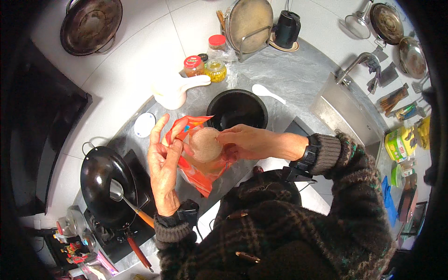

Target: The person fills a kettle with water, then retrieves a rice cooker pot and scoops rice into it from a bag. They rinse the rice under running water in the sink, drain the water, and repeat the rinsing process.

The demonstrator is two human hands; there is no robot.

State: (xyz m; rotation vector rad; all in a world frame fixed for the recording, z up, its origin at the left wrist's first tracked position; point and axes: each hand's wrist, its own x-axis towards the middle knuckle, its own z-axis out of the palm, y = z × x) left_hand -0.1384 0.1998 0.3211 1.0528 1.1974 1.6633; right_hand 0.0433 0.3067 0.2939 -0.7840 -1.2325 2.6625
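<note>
My left hand [166, 161] grips the left edge of an orange-red plastic packet [197, 180], thumb and fingers pinching the film. In front of the packet is a round, beige, grainy-looking thing [205, 145]; whether it is a solid disc or a filled cup is unclear. My right hand [250, 140] pinches its right edge between thumb and fingers. Just beyond my hands, on the grey counter, stands a black bowl [232, 105], its near rim partly hidden by my right hand and the packet. A white spoon [267, 93] lies to its right.
A white handled pot [171, 94] and a small white dish [144, 125] are left of the bowl. Jars [216, 71] and a rack of round boards [250, 24] stand behind. A wok [105, 185] with a spatula [117, 190] sits left; a sink [344, 112] is right.
</note>
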